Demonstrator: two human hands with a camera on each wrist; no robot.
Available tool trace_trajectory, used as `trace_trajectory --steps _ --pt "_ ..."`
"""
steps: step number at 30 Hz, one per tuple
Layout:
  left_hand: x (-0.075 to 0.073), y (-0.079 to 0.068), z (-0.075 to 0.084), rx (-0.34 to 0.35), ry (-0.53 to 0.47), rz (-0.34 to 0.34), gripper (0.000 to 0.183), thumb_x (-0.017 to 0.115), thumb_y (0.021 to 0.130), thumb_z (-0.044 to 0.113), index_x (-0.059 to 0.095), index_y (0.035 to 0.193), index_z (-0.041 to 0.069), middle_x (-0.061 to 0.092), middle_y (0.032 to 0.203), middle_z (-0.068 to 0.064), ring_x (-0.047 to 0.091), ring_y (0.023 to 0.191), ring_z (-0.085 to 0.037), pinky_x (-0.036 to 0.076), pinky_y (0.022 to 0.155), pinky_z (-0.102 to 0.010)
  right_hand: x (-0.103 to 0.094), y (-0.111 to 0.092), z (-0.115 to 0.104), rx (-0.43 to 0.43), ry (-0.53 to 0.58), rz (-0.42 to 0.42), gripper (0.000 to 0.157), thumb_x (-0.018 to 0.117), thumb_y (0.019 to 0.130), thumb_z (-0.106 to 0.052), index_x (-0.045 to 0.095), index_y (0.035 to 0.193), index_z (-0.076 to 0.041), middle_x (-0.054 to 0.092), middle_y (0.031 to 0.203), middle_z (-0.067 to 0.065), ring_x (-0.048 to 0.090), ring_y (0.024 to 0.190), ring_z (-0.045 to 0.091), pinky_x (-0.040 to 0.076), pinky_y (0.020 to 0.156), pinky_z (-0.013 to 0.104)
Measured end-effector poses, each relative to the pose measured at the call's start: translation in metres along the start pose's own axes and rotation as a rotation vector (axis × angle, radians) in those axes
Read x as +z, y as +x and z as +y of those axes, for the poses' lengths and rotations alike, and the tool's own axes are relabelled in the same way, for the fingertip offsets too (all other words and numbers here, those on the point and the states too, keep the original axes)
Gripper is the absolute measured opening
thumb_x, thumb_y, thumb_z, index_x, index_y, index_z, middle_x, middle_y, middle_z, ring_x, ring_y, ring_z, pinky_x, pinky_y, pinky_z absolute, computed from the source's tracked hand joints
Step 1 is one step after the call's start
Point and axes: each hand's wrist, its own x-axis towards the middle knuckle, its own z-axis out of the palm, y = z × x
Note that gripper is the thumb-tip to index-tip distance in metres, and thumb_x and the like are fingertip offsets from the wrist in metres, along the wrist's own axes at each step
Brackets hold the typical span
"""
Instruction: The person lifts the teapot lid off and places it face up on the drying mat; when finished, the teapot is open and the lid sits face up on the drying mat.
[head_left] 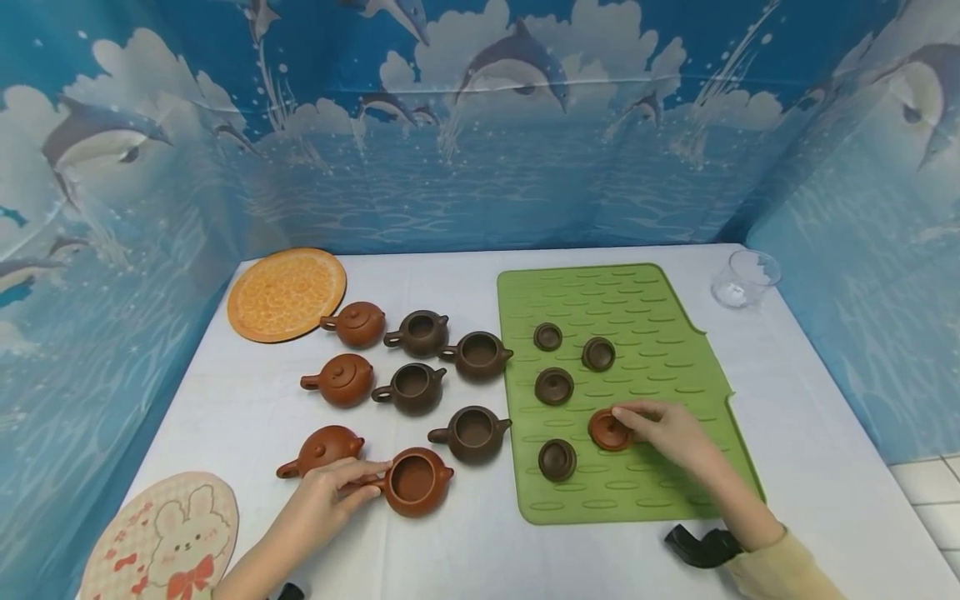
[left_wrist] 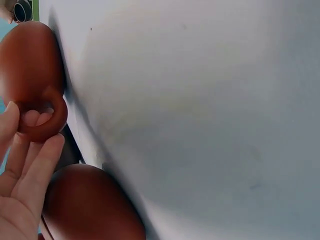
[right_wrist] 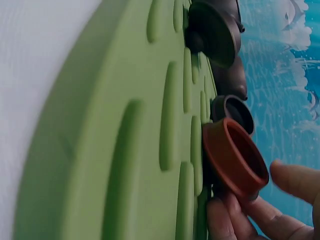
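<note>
My left hand (head_left: pixel 330 496) pinches the handle of a lidless reddish-brown teapot (head_left: pixel 432 506) standing on the white table. In the left wrist view, the fingers of that left hand (left_wrist: pixel 22 185) go round the handle loop (left_wrist: pixel 60 117). A lidded reddish-brown teapot (head_left: pixel 330 443) stands just behind this hand. Over the green mat, my right hand (head_left: pixel 671 429) holds a reddish-brown teapot lid (head_left: pixel 606 432) at its edge, hollow side up. The right wrist view shows that lid (right_wrist: pixel 220 152) tilted, fingers under it and the thumb at its rim.
Several dark brown lids (head_left: pixel 553 386) lie on the green mat (head_left: pixel 637 492). Several lidless dark teapots (head_left: pixel 416 404) stand left of it, with lidded reddish ones (head_left: pixel 345 392) farther left. A clear glass cup (head_left: pixel 742 283), an orange round mat (head_left: pixel 288 292) and a rabbit-print mat (head_left: pixel 161 533) lie around.
</note>
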Motion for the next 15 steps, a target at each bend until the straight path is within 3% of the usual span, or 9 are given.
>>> trace_trajectory --steps 2,8,11,15 --pt "-0.001 0.0 0.002 0.001 -0.005 -0.011 0.035 0.079 0.081 0.01 0.074 0.114 0.019 0.073 0.103 0.006 0.07 0.093 -0.007 0.057 0.076 -0.019 -0.001 0.001 0.001 0.013 0.01 -0.007 0.059 0.055 0.098 -0.05 0.063 0.129 0.0 0.066 0.124 0.023 0.064 0.113 0.038 0.048 0.098 0.056" --pt "-0.009 -0.001 0.012 -0.002 0.081 0.015 0.036 0.078 0.084 0.014 0.072 0.119 0.02 0.07 0.097 0.011 0.067 0.086 -0.001 0.057 0.073 -0.021 -0.006 0.006 -0.001 0.0 0.026 -0.013 0.059 0.049 0.101 -0.049 0.06 0.132 0.0 0.064 0.127 0.024 0.071 0.1 0.03 0.052 0.093 0.052" --pt "-0.02 -0.001 0.017 -0.006 0.126 0.064 0.035 0.077 0.085 0.014 0.072 0.119 0.021 0.07 0.099 0.011 0.065 0.087 0.0 0.057 0.073 -0.021 -0.009 0.01 -0.011 -0.054 -0.012 0.026 0.059 0.049 0.101 -0.05 0.061 0.132 -0.002 0.062 0.13 0.024 0.067 0.109 0.037 0.052 0.094 0.054" --pt "-0.04 0.002 0.016 0.054 0.173 0.167 0.032 0.078 0.084 0.01 0.074 0.114 0.019 0.072 0.1 0.009 0.066 0.087 -0.004 0.058 0.071 -0.025 -0.009 0.015 -0.039 -0.143 -0.068 0.07 0.057 0.048 0.101 -0.05 0.061 0.132 -0.005 0.061 0.133 0.021 0.057 0.121 0.044 0.047 0.098 0.06"
